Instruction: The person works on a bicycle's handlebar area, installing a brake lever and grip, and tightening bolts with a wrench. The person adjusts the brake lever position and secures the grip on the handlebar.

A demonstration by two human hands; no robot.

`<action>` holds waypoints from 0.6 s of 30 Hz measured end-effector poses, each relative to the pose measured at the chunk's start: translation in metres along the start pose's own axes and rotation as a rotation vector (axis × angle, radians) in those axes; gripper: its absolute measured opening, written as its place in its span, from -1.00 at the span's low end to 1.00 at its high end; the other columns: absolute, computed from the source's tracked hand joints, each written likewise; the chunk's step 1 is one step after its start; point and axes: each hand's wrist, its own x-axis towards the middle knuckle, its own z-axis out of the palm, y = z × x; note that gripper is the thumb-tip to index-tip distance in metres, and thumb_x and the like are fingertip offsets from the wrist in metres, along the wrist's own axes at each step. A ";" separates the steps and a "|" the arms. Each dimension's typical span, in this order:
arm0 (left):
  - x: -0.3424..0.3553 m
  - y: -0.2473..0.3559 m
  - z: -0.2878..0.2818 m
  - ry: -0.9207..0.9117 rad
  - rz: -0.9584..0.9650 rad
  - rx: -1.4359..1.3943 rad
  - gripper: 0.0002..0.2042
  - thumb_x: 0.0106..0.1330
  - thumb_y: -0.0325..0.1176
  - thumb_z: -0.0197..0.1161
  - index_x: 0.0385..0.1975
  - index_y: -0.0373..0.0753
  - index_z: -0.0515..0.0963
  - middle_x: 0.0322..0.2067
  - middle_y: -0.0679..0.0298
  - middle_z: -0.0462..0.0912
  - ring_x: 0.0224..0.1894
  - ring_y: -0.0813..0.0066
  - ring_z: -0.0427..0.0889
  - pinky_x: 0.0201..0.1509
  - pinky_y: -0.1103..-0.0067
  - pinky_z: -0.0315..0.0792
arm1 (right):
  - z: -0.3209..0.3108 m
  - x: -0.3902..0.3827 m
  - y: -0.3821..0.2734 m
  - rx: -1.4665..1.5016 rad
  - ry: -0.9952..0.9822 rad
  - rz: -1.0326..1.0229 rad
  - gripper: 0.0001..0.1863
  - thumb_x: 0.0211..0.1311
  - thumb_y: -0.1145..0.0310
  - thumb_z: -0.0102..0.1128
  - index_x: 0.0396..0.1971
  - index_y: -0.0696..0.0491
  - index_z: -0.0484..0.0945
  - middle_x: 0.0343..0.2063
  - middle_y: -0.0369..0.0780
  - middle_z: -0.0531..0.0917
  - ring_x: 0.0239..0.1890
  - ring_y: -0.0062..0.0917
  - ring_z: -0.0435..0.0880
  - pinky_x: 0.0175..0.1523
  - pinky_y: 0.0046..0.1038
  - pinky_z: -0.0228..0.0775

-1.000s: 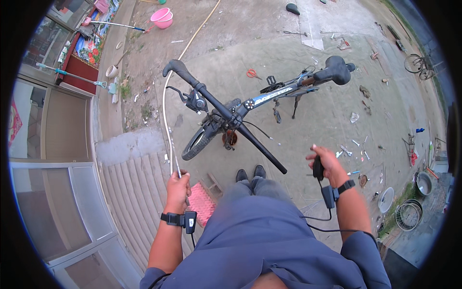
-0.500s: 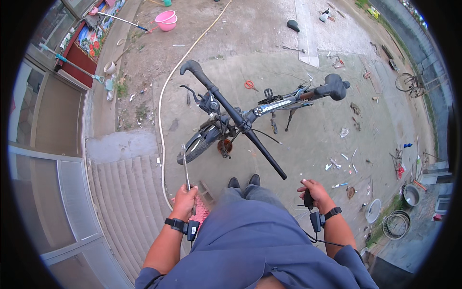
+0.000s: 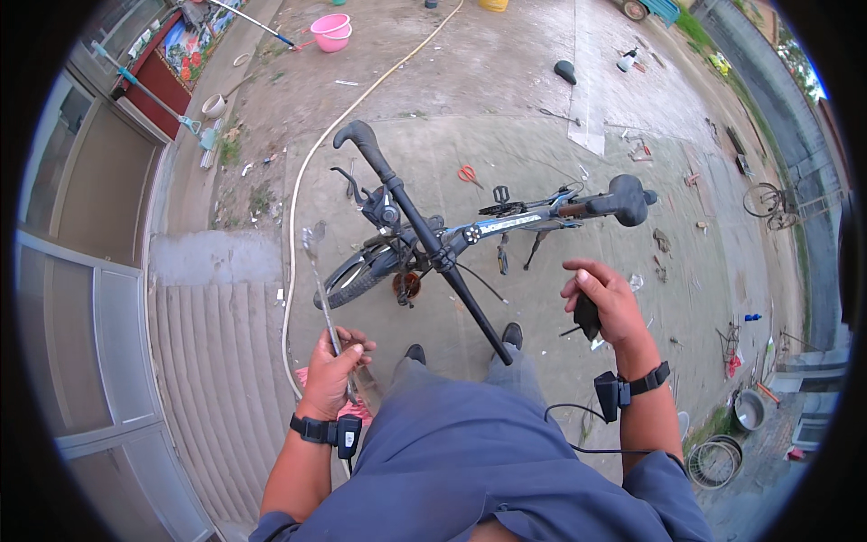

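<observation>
My left hand is closed round a long metal wrench, its slightly blurred head pointing away from me. In my right hand is a small black part with a thin stem sticking out; its exact kind is unclear. A bicycle stands in front of me, front wheel to the left, saddle to the right. Its handlebar has a black grip at the far end, with a brake lever beside it. The near end is a bare bar. Neither hand touches the bicycle.
Orange-handled scissors lie beyond the bicycle. A pale hose runs along the left, past steps. A pink bucket stands far off. Metal basins and a wire basket are at the right.
My right hand has moved forward and up with the black part. The left hand has shifted slightly left with the wrench. My feet have moved apart, and the view has shifted.
</observation>
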 end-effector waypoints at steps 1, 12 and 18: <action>-0.005 0.006 0.012 0.008 0.018 0.012 -0.73 0.32 -0.57 0.28 -0.10 -0.20 0.35 -0.09 0.15 0.57 -0.06 0.30 0.70 -0.09 0.49 0.58 | 0.001 0.008 -0.011 -0.024 -0.058 -0.028 -0.54 0.46 0.17 0.19 0.13 0.22 0.55 -0.31 -0.18 0.71 -0.36 -0.59 0.67 -0.19 -0.53 0.51; -0.057 -0.015 0.210 0.129 0.242 -0.102 -0.58 0.22 -0.57 0.45 -0.03 -0.22 0.35 0.07 0.00 0.53 -0.17 0.43 0.67 -0.29 0.62 0.55 | 0.025 0.073 -0.053 0.083 -0.895 -0.170 -0.65 0.45 0.29 0.24 0.10 0.18 0.59 -0.28 -0.31 0.68 -0.27 -0.72 0.62 -0.15 -0.57 0.49; -0.069 -0.033 0.256 0.285 0.230 -0.119 -0.37 0.21 -0.39 0.54 0.24 -0.26 0.33 -0.36 0.38 0.49 -0.56 0.67 0.49 -0.56 0.73 0.36 | 0.064 0.047 -0.048 0.207 -1.129 -0.095 -0.69 0.47 0.31 0.20 0.06 0.19 0.57 -0.31 -0.28 0.68 -0.33 -0.68 0.65 -0.22 -0.54 0.53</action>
